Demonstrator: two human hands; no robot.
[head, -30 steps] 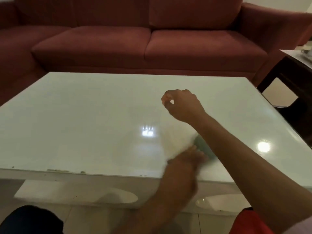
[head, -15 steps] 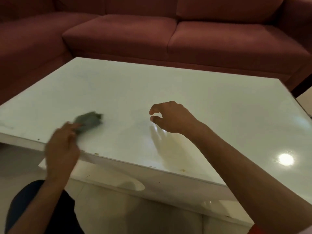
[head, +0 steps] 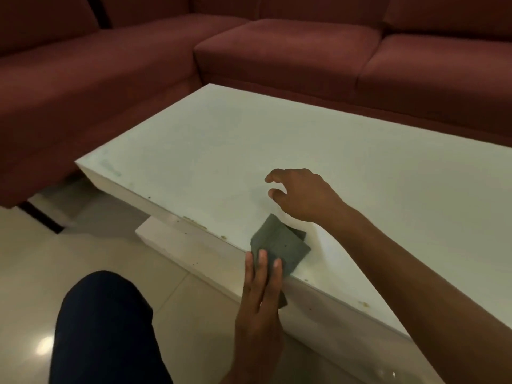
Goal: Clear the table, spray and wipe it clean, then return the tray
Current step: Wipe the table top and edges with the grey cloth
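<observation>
Left hand (head: 261, 297) at 6 o'clock in the frame, fingers straight and together, laid flat on a folded grey cloth (head: 279, 243) at the near edge of the glossy white rectangular coffee table (head: 235, 151). Cloth draped over that edge, most of it on the tabletop, one dark corner hanging down past the rim beneath the palm. Right hand (head: 302, 194) just beyond the cloth, toward 12 o'clock from it, hovering above the tabletop with fingers loosely curled and thumb apart, holding nothing; whether any fingertip touches the surface, impossible to tell. Hands near each other yet apart, the cloth between them. Small brownish crumbs (head: 195, 221) strung along the table's near rim, toward 9 o'clock from the cloth, with a few more toward 4 o'clock. Faint smears at the table's left corner. Dark red upholstered corner sofa (head: 291, 48) wrapping the table from 9 o'clock round to 2 o'clock. Dark blue trouser knee (head: 105, 328) at 7 o'clock, over a pale tiled floor (head: 41, 273).
</observation>
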